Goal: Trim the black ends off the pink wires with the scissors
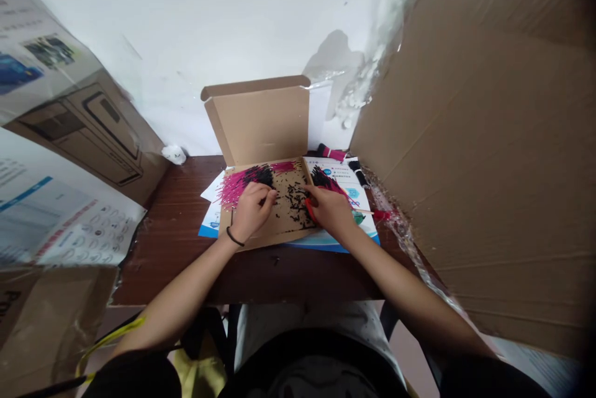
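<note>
On a brown table [158,230], at a cardboard box [274,225]'s eight o'clock, the left hand [252,208] curls, its grip impossible to tell; at three, the right hand [331,210] grips a red handle [310,210]; black bits [297,202] lie between; pink-and-black sticks [235,187] at ten; lid [263,128] at twelve.

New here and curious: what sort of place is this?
Probably a small, makeshift work nook: a brown table with a large cardboard panel alongside and an open box of pink and black strands on top.

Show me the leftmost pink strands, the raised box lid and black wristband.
Leftmost pink strands [231,189], head view: pile's middle.
Raised box lid [264,128], head view: inner face.
Black wristband [234,239], head view: visible middle.
</note>
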A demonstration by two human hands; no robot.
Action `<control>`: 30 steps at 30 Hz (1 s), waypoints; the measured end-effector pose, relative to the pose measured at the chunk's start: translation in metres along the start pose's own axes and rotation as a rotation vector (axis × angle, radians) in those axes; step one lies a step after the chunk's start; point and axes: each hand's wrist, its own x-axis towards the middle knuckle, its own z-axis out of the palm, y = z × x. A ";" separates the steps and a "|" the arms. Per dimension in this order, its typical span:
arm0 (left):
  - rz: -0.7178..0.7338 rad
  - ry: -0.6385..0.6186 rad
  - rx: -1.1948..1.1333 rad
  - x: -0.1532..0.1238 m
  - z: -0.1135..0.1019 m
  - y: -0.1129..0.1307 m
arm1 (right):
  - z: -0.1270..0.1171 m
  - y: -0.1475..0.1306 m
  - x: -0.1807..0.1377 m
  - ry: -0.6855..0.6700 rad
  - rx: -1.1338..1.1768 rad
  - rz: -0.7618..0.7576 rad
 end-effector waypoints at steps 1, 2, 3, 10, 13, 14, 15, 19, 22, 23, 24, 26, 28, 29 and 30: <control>-0.002 -0.004 0.004 0.000 0.000 -0.001 | 0.002 -0.001 0.000 0.002 0.025 -0.014; -0.006 -0.008 0.008 0.000 0.000 -0.002 | 0.005 -0.002 0.000 0.000 0.059 -0.032; -0.011 -0.013 0.012 0.001 0.000 -0.003 | 0.007 -0.003 -0.001 -0.009 0.101 -0.056; -0.022 -0.121 -0.146 0.000 -0.002 -0.001 | 0.001 -0.019 0.000 0.039 0.086 -0.026; -0.086 -0.174 -0.340 -0.005 0.004 0.007 | 0.000 -0.034 0.000 -0.023 0.014 -0.061; -0.149 -0.151 -0.390 -0.007 0.007 0.009 | 0.000 -0.039 -0.001 -0.048 -0.001 -0.087; -0.233 -0.113 -0.423 -0.008 0.009 0.010 | 0.000 -0.044 -0.001 -0.061 -0.021 -0.116; -0.578 0.075 -0.436 -0.008 0.012 0.004 | -0.016 -0.047 -0.002 -0.079 0.043 -0.291; -0.654 0.179 -0.494 -0.004 0.008 -0.005 | -0.037 -0.021 -0.004 -0.013 0.202 -0.206; -0.659 0.203 -0.519 -0.003 0.007 -0.007 | -0.040 -0.009 -0.005 0.066 0.156 -0.073; -0.664 0.222 -0.537 -0.002 0.006 -0.009 | -0.041 0.003 -0.006 0.112 0.081 0.062; -0.674 0.238 -0.558 -0.001 0.006 -0.012 | -0.034 0.022 -0.009 0.060 -0.081 0.264; -0.684 0.228 -0.567 -0.001 0.007 -0.012 | -0.018 0.030 -0.010 -0.075 -0.182 0.348; -0.688 0.217 -0.569 -0.002 0.008 -0.011 | -0.009 0.030 -0.010 -0.094 -0.225 0.355; -0.693 0.202 -0.572 -0.002 0.009 -0.010 | -0.002 0.028 -0.008 -0.090 -0.261 0.357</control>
